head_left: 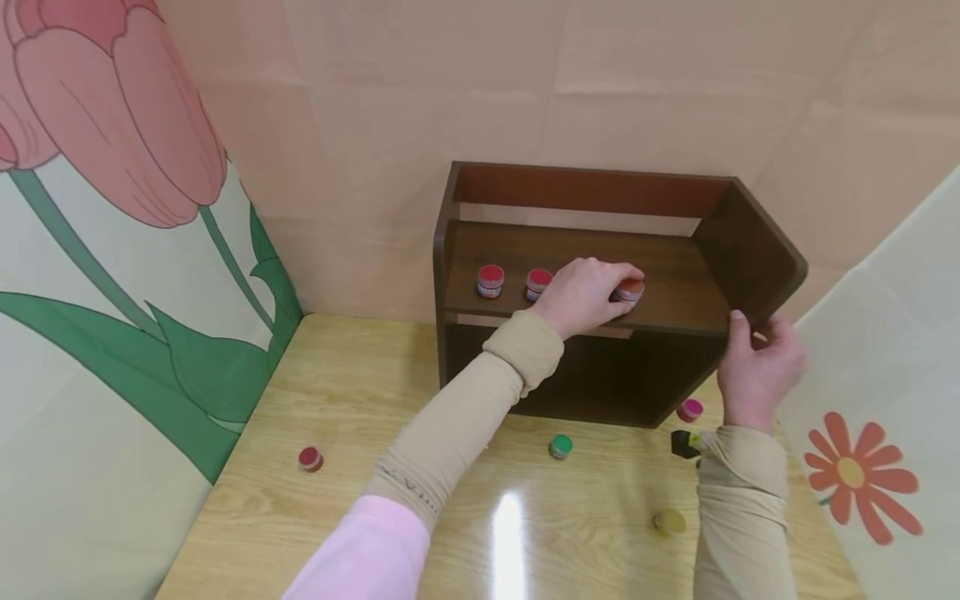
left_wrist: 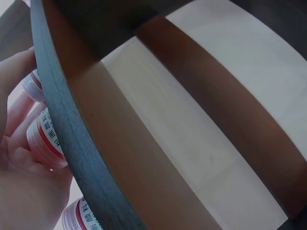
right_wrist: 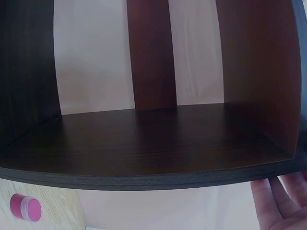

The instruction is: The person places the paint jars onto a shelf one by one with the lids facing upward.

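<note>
A small dark brown two-tier shelf (head_left: 525,237) stands on the table. On its upper board my left hand (head_left: 581,292) pinches a small paint jar with an orange-red lid (head_left: 628,291) between thumb and fingers. In the left wrist view, that hand (left_wrist: 29,158) shows behind the board edge, beside the labelled jars. Two red-lidded paint jars, one at the left (head_left: 491,282) and one by my left wrist (head_left: 537,284), stand on the same board. My right hand (head_left: 761,367) grips the front edge of the shelf's right side panel, its fingers (right_wrist: 268,203) on the outer side.
On the wooden table (head_left: 360,367) lie a dark red jar (head_left: 311,459), a green-lidded jar (head_left: 561,447), a yellow jar (head_left: 669,522) and a magenta-lidded jar (head_left: 690,409). A black-and-yellow object (head_left: 684,443) sits by my right sleeve. Fabric walls enclose the back and sides.
</note>
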Demonstrator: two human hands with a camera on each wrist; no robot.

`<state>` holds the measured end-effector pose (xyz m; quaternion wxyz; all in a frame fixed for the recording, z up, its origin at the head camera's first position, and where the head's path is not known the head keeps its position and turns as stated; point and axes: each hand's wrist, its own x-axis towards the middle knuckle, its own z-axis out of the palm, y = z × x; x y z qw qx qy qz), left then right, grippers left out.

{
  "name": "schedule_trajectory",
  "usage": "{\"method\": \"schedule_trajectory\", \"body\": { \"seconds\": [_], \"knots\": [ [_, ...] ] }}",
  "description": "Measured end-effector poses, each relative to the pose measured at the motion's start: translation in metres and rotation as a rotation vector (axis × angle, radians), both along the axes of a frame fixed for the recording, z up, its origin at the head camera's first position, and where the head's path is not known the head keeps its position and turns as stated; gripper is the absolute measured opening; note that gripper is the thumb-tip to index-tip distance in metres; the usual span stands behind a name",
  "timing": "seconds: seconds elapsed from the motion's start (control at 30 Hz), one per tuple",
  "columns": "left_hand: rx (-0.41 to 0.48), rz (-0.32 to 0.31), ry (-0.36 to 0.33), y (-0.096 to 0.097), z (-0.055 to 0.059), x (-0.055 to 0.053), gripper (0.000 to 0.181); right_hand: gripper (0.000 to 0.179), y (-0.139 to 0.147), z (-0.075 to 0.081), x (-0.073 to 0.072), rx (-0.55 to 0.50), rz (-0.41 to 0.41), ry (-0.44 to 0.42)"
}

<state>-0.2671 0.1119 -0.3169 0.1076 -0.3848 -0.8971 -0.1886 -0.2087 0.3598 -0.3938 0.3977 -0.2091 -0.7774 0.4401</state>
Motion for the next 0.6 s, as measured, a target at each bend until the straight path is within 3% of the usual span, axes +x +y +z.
{"method": "schedule_trajectory", "body": {
  "seconds": [0.23,0.47,0.6],
  "knots": [
    [-0.062,0.021,0.099,0.0,0.001,0.001,0.044,0.038,0.0,0.001,0.001,-0.003,-0.007,-0.012],
    [-0.108,0.103,0.089,0.002,0.005,0.004,0.085,0.037,0.0,0.001,0.002,0.003,-0.005,0.009],
    [-0.066,0.108,0.118,0.002,0.013,0.006,0.089,0.037,0.001,0.0,0.002,-0.003,-0.004,0.005]
  ]
}}
